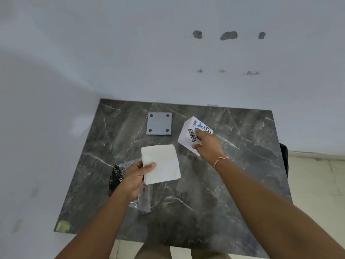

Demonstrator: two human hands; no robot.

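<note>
Both forearms are stretched over the dark marble table [233, 184]. A plain white box [162, 165] is pinched at its near-left corner by the left hand [134, 176], above a clear plastic bag [144, 200]. A stickered white box [185, 139] is gripped, tilted, by the right hand [207, 144], near a grey square plate [159, 123]. Bare marble is seen from there to the right edge.

Plate [159, 123] behind pad [160, 164] — box [191, 136] right, perhaps raised.

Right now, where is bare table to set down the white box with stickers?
Free: the table right of the sticker box, and the strip along its near edge. Crowded: the left, with grey plate, white pad in the left hand, plastic bag.
</note>
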